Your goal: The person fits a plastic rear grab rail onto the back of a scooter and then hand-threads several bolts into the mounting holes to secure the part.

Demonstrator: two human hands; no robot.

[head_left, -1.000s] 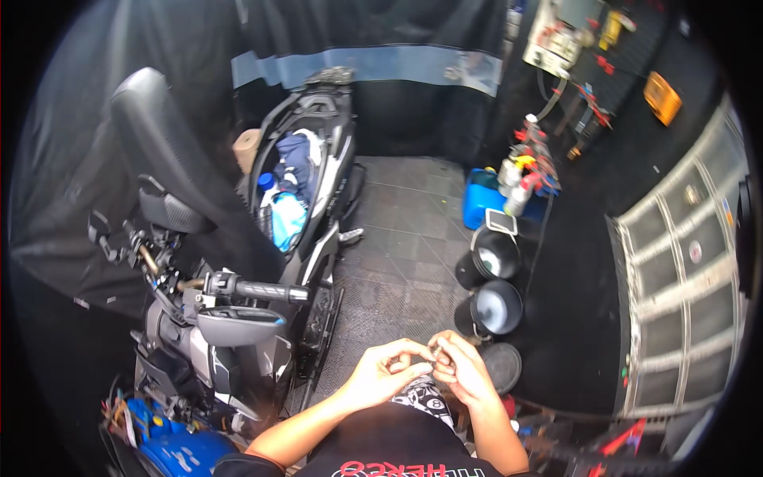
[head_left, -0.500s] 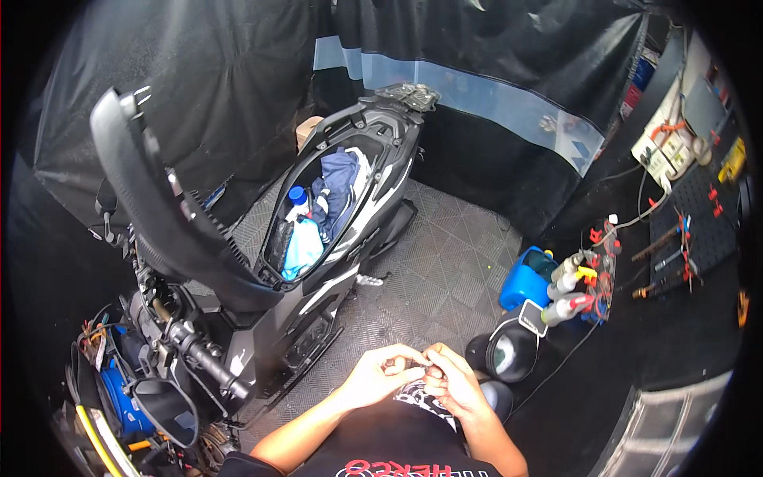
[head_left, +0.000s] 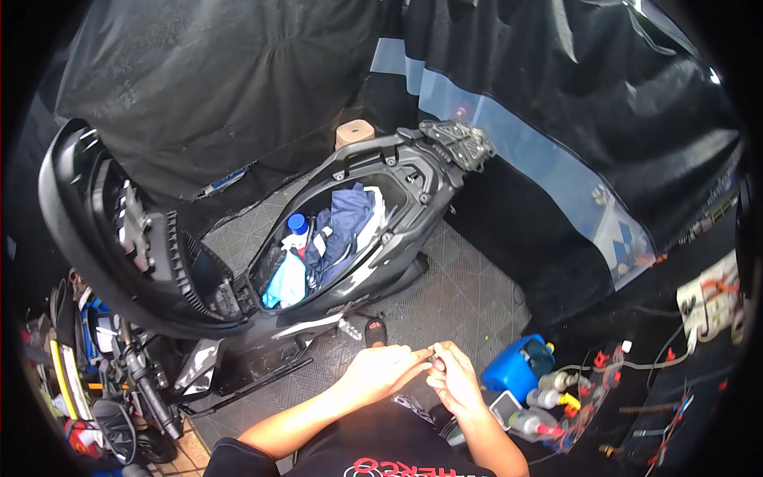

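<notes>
My left hand [head_left: 383, 370] and my right hand [head_left: 455, 381] meet in front of my body, fingertips pinched together. Between them is something small and dark, too small to make out. Beyond my hands stands a scooter [head_left: 326, 327] with its black seat [head_left: 75, 230] tipped up on the left. Its storage compartment lies uncovered, holding dark blue cloth [head_left: 346, 219], a bottle with a blue cap [head_left: 298, 224] and a light blue bundle [head_left: 284, 283]. Neither hand touches the scooter.
A blue jug [head_left: 515, 367] and several spray bottles [head_left: 548, 397] stand to my right. Cables run by a power outlet panel [head_left: 707, 302]. Black curtains [head_left: 222, 79] hang behind the scooter, near a beige stool [head_left: 354, 132]. Tools and hoses [head_left: 63, 358] crowd the left side.
The view has turned, shifting the jug and bottles downward. My foot now shows beside the scooter. My hands stay together, with the left fingers straighter than before.
</notes>
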